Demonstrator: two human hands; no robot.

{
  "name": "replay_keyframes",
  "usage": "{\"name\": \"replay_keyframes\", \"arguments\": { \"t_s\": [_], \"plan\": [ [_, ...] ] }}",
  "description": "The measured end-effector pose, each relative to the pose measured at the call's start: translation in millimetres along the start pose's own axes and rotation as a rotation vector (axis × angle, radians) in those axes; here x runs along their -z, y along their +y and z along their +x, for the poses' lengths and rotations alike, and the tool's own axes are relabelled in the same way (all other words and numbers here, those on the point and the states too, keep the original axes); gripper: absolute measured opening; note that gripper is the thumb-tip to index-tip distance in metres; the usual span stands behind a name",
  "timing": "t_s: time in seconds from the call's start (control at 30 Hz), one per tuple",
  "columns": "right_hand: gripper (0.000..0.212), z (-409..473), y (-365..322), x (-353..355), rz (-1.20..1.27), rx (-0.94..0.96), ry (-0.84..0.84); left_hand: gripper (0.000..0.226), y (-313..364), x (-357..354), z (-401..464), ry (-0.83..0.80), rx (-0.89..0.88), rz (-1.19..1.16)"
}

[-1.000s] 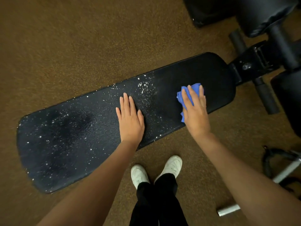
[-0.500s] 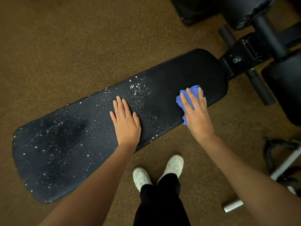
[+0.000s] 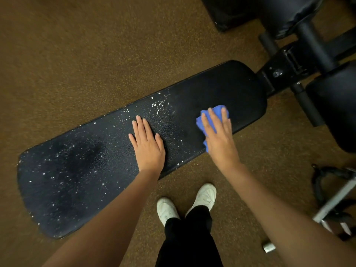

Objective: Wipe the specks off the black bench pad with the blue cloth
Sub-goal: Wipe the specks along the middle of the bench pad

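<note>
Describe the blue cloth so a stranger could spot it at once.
Find the long black bench pad on the brown floor. Near its clean right end, the right hand presses on a crumpled cloth. It is the only bright blue thing in view.

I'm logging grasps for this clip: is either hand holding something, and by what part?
Nothing is gripped. The right hand presses flat on top of the crumpled blue cloth; the left hand lies flat on the black padded bench pad.

One view only: a wide-angle head-worn camera, facing forward and steeply down at arm's reach. The pad [image 3: 86,170] crosses the frame diagonally, lower left to upper right, over the floor [image 3: 77,54]; the wearer's shoes [image 3: 166,209] sit bottom centre.
</note>
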State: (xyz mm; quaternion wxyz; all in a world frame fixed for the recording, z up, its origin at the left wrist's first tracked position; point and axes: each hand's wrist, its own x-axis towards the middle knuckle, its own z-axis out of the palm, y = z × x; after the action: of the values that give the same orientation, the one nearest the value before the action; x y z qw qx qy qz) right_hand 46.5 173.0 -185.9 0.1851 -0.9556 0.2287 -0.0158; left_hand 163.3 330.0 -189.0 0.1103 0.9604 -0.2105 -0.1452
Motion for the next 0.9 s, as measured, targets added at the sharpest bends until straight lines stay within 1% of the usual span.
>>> {"name": "replay_keyframes", "arguments": {
  "t_s": [0.07,0.13,0.2,0.23,0.37,0.43,0.5,0.57,0.67,0.7,0.73,0.83,0.9],
  "plan": [
    [0.093,-14.5,-19.5,-11.8,0.029,0.079,-0.029,0.056,0.5,0.4,-0.1,0.002,0.002,-0.003],
    [0.086,-29.2,-23.1,-13.5,0.033,0.154,-0.062,0.06,0.6,2.6,-0.1,-0.001,-0.003,-0.002],
    [0.079,-28.2,-11.0,-5.8,-0.001,0.197,-0.064,0.06,-0.1,3.9,-0.4,-0.012,-0.005,-0.011],
    [0.079,-23.3,-5.9,-1.7,-0.012,0.166,-0.054,0.06,-0.5,4.4,-0.3,-0.017,-0.007,-0.015],
    [0.088,1.7,-12.9,-0.9,-0.02,-0.095,0.001,0.059,-0.7,3.8,-0.4,-0.013,-0.013,-0.021],
    [0.09,-0.5,-27.2,-7.1,0.015,-0.106,0.013,0.06,-0.5,3.1,-0.5,-0.008,-0.013,-0.024],
    [0.094,-12.6,-39.1,-17.0,0.036,-0.015,0.002,0.065,-0.2,3.2,-0.5,0.003,-0.009,-0.025],
    [0.097,-29.4,-46.8,-22.8,0.051,0.1,-0.044,0.067,1.2,2.9,-0.1,0.007,-0.001,-0.031],
    [0.09,-32.0,-29.4,-15.4,0.024,0.279,-0.099,0.068,3.0,3.7,0.4,0.01,0.01,-0.041],
    [0.089,-24.5,-19.7,-9.7,0.002,0.288,-0.099,0.068,3.2,3.8,0.5,0.01,0.012,-0.042],
    [0.089,-13.4,-11.7,-4.9,-0.01,0.242,-0.078,0.068,2.6,3.6,0.5,0.006,0.013,-0.041],
    [0.09,26.9,-6.0,0.2,-0.005,0.012,-0.007,0.065,2.7,2.6,0.0,0.007,0.018,-0.036],
    [0.089,35.4,-19.7,-4.6,0.007,-0.034,-0.002,0.067,3.4,2.6,0.5,0.008,0.02,-0.042]
  ]
}}
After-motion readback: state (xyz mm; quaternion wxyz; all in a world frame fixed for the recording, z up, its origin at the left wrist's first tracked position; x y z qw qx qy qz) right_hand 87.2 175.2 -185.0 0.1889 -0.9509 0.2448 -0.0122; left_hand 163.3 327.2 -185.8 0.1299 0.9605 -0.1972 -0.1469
